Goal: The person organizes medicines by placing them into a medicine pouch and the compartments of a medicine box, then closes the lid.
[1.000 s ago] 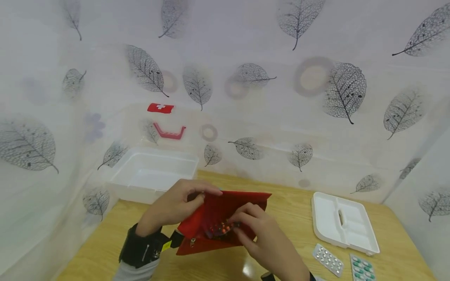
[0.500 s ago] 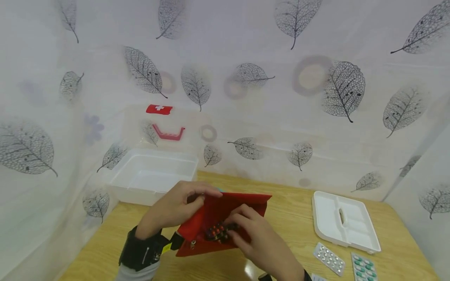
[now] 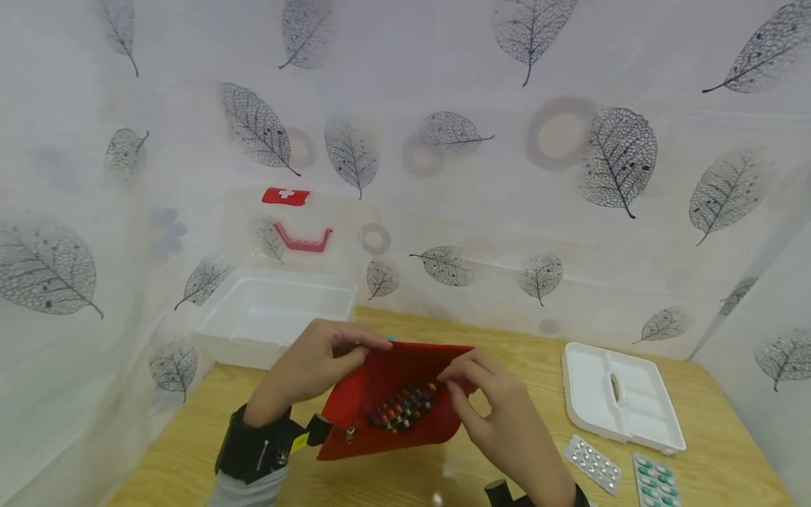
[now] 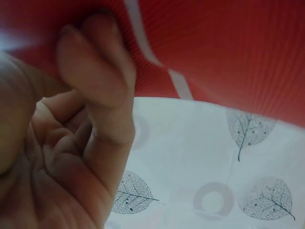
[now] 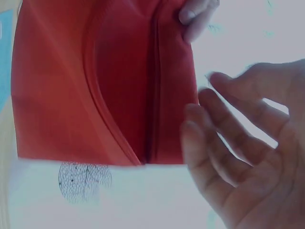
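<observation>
A red zip pouch (image 3: 355, 445) is held over the table, its mouth gaping toward me. My left hand (image 3: 317, 362) pinches its upper left edge between thumb and fingers; the left wrist view shows that hand (image 4: 90, 109) up against the red fabric. Inside the pouch lies a blister pack (image 3: 405, 407) with rows of multicoloured pills. Beside the right side of the pouch is my right hand (image 3: 497, 401), thumb and fingertips close at the edge. In the right wrist view the fingers of that hand (image 5: 243, 148) are loosely bent with nothing between them.
A white first-aid box (image 3: 215, 338) with a clear raised lid and red handle (image 3: 304, 244) stands back left. On the right sit a white divided tray (image 3: 576, 394), a silver blister pack (image 3: 593, 463) and a green-and-white capsule pack (image 3: 655, 482). A leaf-print curtain hangs behind the table (image 3: 171, 443).
My right hand has come out of the pouch to its right edge, leaving the multicoloured blister pack exposed inside. My left hand keeps its hold on the pouch.
</observation>
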Motion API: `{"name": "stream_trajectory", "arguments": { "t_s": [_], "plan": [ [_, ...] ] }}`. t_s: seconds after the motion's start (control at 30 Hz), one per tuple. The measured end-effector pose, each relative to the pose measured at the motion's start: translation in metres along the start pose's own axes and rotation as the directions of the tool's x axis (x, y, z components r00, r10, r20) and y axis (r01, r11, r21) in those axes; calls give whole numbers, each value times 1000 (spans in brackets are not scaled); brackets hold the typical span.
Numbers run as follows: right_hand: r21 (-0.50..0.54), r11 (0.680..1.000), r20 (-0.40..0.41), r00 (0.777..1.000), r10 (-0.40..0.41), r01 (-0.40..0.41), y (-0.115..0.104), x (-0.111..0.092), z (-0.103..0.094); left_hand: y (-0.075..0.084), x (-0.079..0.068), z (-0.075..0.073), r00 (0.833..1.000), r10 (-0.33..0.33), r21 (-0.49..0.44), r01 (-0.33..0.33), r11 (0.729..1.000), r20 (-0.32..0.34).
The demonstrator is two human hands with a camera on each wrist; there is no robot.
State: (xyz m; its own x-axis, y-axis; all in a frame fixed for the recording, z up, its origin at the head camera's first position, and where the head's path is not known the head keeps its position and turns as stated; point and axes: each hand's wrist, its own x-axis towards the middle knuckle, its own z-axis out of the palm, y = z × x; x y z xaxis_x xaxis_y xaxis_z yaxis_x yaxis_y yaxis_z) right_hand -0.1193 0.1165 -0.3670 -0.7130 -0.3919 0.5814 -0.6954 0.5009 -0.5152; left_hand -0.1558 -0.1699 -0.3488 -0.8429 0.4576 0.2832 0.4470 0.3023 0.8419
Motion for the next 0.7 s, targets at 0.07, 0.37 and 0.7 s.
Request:
{"name": "stream_trajectory", "arguments": {
  "t_s": [0.07,0.37,0.7],
  "plan": [
    [-9,1000,-66,998,-9,8,4,0,-4,-1,0,-2,1000,-13,8,13,1000,-21],
    [-73,990,-226,969,98,-118,30,5,-3,-5,-19,-30,973,-180,-5,182,983,-147],
    [-195,937,28,953,302,-291,82,-10,49,-10,-30,-54,949,-243,-137,218,966,-202]
  ]
}}
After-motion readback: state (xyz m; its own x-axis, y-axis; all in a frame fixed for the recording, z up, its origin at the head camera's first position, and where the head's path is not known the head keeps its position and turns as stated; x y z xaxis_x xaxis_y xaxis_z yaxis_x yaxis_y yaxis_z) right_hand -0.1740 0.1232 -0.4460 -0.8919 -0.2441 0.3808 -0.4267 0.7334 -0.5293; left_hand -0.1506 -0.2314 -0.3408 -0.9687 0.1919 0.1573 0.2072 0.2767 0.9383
